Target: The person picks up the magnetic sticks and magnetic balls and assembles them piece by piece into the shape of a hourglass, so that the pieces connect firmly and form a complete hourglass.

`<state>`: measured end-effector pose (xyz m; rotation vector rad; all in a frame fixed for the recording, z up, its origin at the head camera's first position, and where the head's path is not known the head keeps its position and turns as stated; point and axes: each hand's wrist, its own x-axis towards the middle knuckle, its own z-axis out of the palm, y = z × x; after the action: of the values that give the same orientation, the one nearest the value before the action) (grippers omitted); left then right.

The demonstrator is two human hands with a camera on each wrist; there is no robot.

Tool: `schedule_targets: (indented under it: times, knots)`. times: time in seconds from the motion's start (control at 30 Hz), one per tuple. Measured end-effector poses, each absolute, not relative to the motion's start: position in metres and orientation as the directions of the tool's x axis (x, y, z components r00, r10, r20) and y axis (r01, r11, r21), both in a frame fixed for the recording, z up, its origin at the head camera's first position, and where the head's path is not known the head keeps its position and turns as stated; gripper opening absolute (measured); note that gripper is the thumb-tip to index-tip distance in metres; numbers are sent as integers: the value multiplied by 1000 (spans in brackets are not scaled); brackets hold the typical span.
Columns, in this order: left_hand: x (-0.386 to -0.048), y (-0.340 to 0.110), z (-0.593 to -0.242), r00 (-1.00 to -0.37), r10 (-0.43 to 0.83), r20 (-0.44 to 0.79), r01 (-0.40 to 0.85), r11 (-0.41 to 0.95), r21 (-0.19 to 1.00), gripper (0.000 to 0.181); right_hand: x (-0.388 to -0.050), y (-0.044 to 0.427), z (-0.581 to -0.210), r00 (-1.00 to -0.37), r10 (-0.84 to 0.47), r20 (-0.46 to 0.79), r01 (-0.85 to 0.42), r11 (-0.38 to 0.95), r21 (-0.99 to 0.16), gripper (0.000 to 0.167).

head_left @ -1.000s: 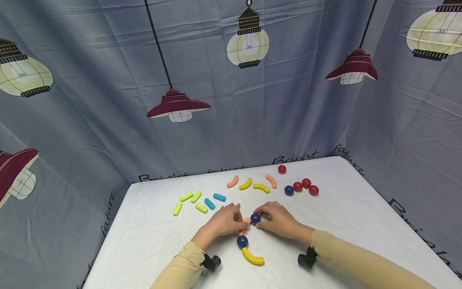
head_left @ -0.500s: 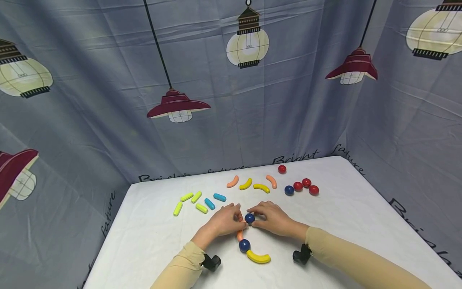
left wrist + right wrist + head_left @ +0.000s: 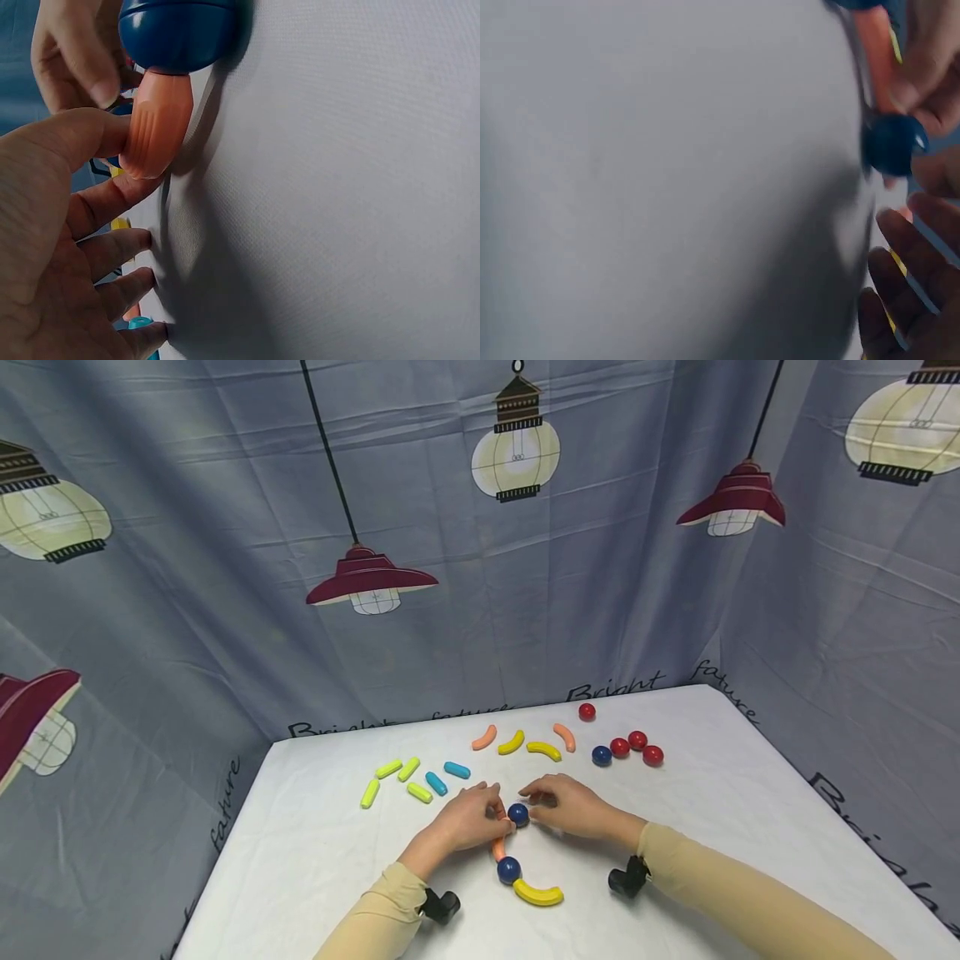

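My left hand (image 3: 468, 817) pinches an orange curved stick (image 3: 159, 124) between thumb and index finger, its other fingers spread. One end of that stick meets a blue ball (image 3: 508, 870), and a yellow curved stick (image 3: 538, 893) extends from this ball toward the right. At the stick's far end sits a second blue ball (image 3: 518, 814), against the left fingertips. Just right of it is my right hand (image 3: 573, 806), fingers parted and not gripping the ball. In the right wrist view the thumb is very near this ball (image 3: 892, 145); whether it touches is unclear.
Farther back on the white table (image 3: 300, 860) lie several lime sticks (image 3: 388, 768), two blue sticks (image 3: 457, 770), orange curved sticks (image 3: 484, 737) and yellow curved sticks (image 3: 543, 750). Several red balls (image 3: 637, 740) and another blue ball (image 3: 602, 756) are at the back right. A grey curtain (image 3: 450, 652) surrounds the table.
My right hand brought the blue ball left to the orange stick's end, then loosened and drew slightly right. The lower blue ball and yellow stick swung a little to the right.
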<state>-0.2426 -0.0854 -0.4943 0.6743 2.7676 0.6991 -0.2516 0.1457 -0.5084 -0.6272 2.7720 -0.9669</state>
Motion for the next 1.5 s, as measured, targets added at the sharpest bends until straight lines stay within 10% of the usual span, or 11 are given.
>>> schedule_targets:
  times: [0.3, 0.9, 1.5]
  knots:
    - [-242, -86, -495, -873, 478, -97, 372, 782, 500, 21, -293, 157, -495, -974, -200, 107, -226, 813, -536, 28]
    - [-240, -84, -496, -865, 495, -85, 395, 775, 493, 22, -325, 144, -499, -982, -171, 82, -188, 934, -304, 31]
    - [-242, -86, -495, -870, 484, -99, 382, 787, 485, 21, -302, 152, -505, -973, -229, -34, -177, 827, -534, 25]
